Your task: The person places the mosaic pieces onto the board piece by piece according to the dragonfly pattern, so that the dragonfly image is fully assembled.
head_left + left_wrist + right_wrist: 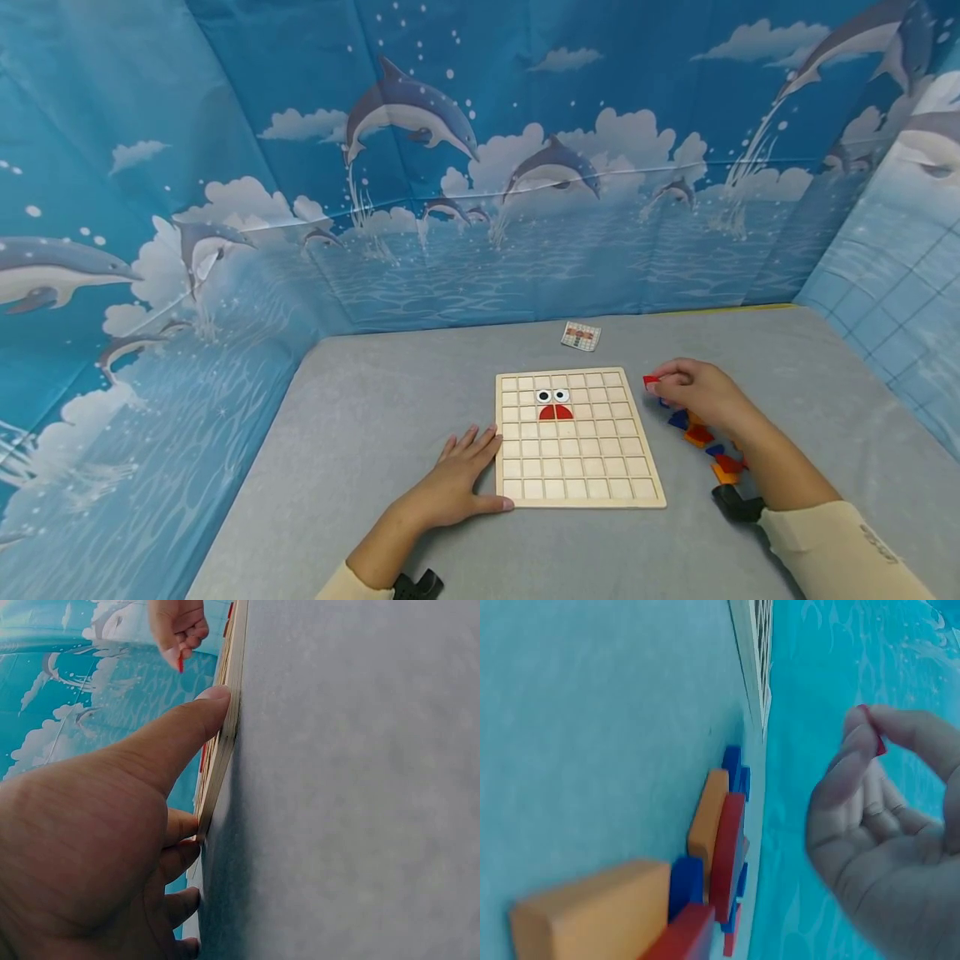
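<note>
A square wooden grid board (592, 448) lies on the grey table, with two eye tiles (552, 396) and two red quarter-round tiles (555, 412) in its upper cells. My left hand (453, 483) rests at the board's lower left corner, fingers spread, thumb touching the near edge; the left wrist view shows the thumb (184, 727) against the wooden side. Right of the board, my right hand (701, 392) pinches a small red piece (874, 731) between thumb and index finger, raised above the table. Its exact shape is partly hidden by the fingertips.
Beneath and beside the right forearm lies a loose row of red, orange and blue pieces (699, 435). A small picture card (581, 336) lies behind the board. A dolphin-printed curtain (450, 275) hangs around the table's (360, 417) back and sides.
</note>
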The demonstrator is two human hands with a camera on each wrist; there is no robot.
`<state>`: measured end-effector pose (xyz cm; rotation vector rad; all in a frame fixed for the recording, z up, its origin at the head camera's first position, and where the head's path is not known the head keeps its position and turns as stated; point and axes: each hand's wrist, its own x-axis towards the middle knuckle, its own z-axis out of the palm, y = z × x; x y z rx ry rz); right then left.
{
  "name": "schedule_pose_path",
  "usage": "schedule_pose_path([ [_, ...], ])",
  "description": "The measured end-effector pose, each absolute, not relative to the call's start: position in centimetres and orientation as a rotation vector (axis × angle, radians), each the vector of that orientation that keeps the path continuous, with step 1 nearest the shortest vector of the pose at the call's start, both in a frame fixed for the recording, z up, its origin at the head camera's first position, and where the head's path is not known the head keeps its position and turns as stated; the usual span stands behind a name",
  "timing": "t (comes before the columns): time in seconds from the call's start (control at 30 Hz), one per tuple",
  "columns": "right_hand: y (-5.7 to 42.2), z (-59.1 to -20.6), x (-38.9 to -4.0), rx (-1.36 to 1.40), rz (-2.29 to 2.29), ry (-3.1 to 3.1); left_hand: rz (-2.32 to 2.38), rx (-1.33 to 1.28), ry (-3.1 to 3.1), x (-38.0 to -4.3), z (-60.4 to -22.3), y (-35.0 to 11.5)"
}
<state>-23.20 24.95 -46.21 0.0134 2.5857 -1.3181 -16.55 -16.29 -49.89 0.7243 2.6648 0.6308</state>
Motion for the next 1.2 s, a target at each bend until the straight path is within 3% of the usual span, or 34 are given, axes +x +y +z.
schedule_pose_path([
  [0.23,23.4,-45.9,-22.5,-0.173,-1.508,2.459,0.625,0.721,2.663,-16.4,-49.9,-16.4],
  [0.7,20.7,-46.1,-21.6,-0.215,-1.58,2.364,0.62,0.73,2.665,-16.4,-49.8,-16.3],
  [1.2,16.9,-45.9,-21.4,-0.404,-1.454,2.374,0.621,0.741,2.668,-16.5,-49.9,-16.3],
])
